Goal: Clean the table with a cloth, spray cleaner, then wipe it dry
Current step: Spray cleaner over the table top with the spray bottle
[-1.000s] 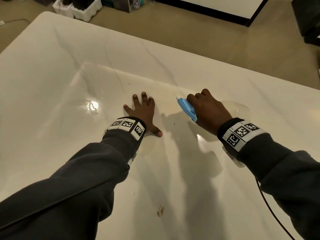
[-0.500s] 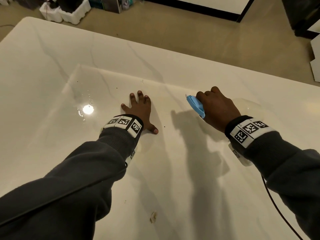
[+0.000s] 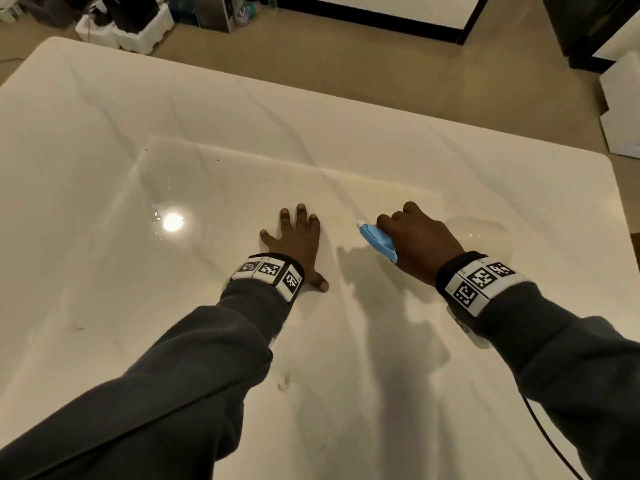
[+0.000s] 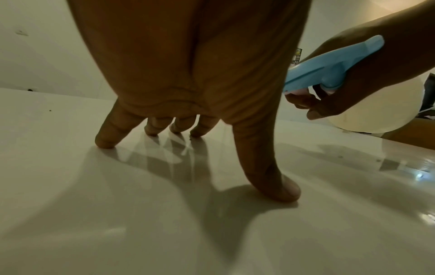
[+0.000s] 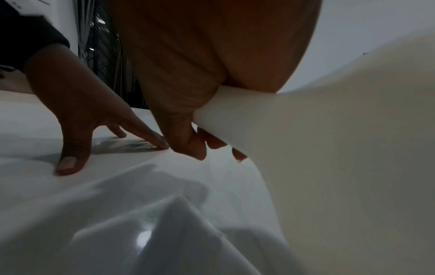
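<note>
Glossy marble table (image 3: 346,140), blue-topped spray bottle (image 3: 377,239) gripped

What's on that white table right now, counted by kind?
Bare hands: 2, the left hand pressed flat on the white marble-look table, the right hand gripping the bottle.
Spray bottles with a blue trigger head: 1.
Cloths: 0 in view.
Total: 3.
</note>
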